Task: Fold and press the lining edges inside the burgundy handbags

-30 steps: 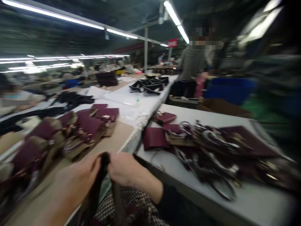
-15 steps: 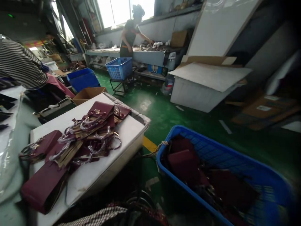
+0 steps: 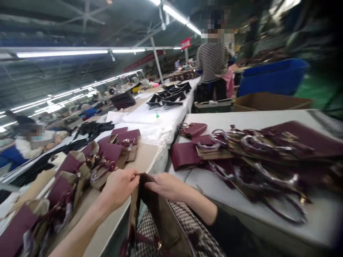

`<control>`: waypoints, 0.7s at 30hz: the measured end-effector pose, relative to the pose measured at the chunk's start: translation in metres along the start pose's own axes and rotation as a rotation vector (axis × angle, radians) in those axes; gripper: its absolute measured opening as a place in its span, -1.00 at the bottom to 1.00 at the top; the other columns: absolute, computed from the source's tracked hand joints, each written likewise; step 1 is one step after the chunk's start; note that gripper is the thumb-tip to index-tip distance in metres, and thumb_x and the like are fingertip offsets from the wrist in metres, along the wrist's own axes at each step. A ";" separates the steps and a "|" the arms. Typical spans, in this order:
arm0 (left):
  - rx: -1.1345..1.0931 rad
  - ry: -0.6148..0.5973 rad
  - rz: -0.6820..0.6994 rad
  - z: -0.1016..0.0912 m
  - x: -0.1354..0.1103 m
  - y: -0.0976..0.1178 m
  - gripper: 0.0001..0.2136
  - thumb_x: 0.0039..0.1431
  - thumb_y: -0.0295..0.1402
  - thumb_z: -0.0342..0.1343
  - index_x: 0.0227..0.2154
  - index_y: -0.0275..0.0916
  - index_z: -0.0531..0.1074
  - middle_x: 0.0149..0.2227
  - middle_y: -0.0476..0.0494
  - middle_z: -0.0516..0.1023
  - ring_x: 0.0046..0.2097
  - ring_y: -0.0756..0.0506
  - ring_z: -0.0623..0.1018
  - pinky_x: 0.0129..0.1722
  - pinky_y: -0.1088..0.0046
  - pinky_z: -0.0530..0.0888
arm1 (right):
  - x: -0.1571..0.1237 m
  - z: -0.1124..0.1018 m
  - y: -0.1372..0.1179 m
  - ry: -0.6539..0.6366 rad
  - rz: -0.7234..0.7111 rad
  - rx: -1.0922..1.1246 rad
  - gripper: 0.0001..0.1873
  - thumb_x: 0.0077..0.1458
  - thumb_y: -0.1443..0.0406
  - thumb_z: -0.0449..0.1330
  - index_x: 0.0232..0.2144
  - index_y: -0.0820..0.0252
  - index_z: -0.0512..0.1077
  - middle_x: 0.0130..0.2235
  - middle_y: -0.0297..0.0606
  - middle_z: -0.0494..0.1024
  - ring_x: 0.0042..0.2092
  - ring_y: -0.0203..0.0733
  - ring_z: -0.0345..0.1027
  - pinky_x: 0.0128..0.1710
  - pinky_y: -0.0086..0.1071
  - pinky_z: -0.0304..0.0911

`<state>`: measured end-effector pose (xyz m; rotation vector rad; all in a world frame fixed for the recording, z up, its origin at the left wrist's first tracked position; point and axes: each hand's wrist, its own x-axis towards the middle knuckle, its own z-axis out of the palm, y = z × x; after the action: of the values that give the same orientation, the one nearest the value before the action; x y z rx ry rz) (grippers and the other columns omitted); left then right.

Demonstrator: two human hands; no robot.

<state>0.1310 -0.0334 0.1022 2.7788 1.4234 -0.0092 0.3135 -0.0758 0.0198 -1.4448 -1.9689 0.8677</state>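
My left hand (image 3: 120,185) pinches one side of an upper edge of a handbag (image 3: 164,217) with a dark brown inner face. Across from it, my right hand (image 3: 167,186) is closed on the same edge, its fingertips partly hidden in the fold. The bag hangs open over my checkered clothing, and a bit of burgundy and a small gold fitting show low down. Left of my hands, several burgundy handbags (image 3: 109,151) with tan insides stand along a bench. More burgundy bags (image 3: 186,155) with plastic-wrapped handles lie heaped on the white table to the right.
Black strap-like pieces (image 3: 171,95) lie on the long white table (image 3: 146,123) ahead. A person in a striped top (image 3: 213,62) stands beyond, near a blue bin (image 3: 273,78) and a cardboard box (image 3: 270,101). Another person (image 3: 29,142) sits at far left.
My view has swung left from the blue basket and green floor to the benches. Both my hands have come into view, gripping a handbag.
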 end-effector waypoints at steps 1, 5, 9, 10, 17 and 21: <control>0.000 -0.012 -0.013 0.002 0.002 -0.003 -0.74 0.26 -0.33 -0.04 -0.30 -0.16 0.59 -0.34 -0.14 0.67 -0.27 -0.14 0.61 -0.30 0.45 0.34 | 0.003 0.005 0.004 -0.012 0.004 -0.002 -0.65 0.32 0.13 0.03 -0.21 0.19 0.54 -0.27 -0.16 0.63 -0.22 -0.06 0.50 -0.28 -0.35 0.27; -0.047 -0.049 -0.040 0.016 0.006 -0.014 -0.76 0.20 -0.37 -0.01 -0.45 -0.19 0.55 -0.47 -0.10 0.59 -0.41 -0.09 0.52 -0.43 0.46 0.19 | 0.000 0.019 0.016 0.010 0.048 -0.015 -0.67 0.31 0.18 0.00 -0.12 0.16 0.52 -0.18 -0.16 0.64 -0.15 -0.06 0.50 -0.23 -0.37 0.23; -0.095 -0.085 -0.029 0.026 0.002 -0.032 -0.76 0.18 -0.34 0.00 -0.51 -0.19 0.51 -0.56 -0.05 0.49 -0.48 -0.06 0.42 -0.47 0.46 0.09 | 0.009 0.028 0.021 0.053 0.036 0.019 -0.69 0.27 0.15 0.09 -0.04 0.08 0.51 -0.18 -0.25 0.65 -0.17 -0.10 0.50 -0.24 -0.40 0.22; -0.104 -0.090 -0.028 0.028 0.001 -0.037 -0.76 0.19 -0.33 0.00 -0.51 -0.19 0.52 -0.56 -0.05 0.48 -0.48 -0.06 0.41 -0.47 0.46 0.10 | 0.013 0.029 0.022 0.048 0.028 0.022 -0.70 0.27 0.13 0.09 -0.09 0.08 0.54 -0.25 -0.26 0.65 -0.22 -0.11 0.49 -0.29 -0.40 0.20; -0.171 -0.148 -0.026 0.036 0.002 -0.054 -0.74 0.19 -0.28 -0.01 -0.43 -0.16 0.58 -0.56 -0.02 0.49 -0.46 -0.06 0.45 -0.49 0.48 0.12 | 0.030 0.034 0.028 -0.048 0.029 0.030 -0.74 0.28 0.21 0.09 -0.19 0.13 0.57 -0.32 -0.27 0.63 -0.25 -0.13 0.46 -0.26 -0.38 0.20; -0.175 -0.146 -0.044 0.049 0.006 -0.058 -0.77 0.15 -0.32 -0.01 -0.49 -0.18 0.53 -0.55 -0.06 0.52 -0.47 -0.09 0.45 -0.49 0.45 0.10 | 0.010 0.041 0.035 -0.084 0.107 0.083 -0.71 0.28 0.30 0.06 -0.01 0.16 0.47 -0.14 -0.22 0.62 -0.12 -0.11 0.45 -0.14 -0.36 0.26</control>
<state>0.0878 0.0043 0.0522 2.5500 1.3784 -0.0827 0.3019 -0.0660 -0.0332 -1.4992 -1.9058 1.0610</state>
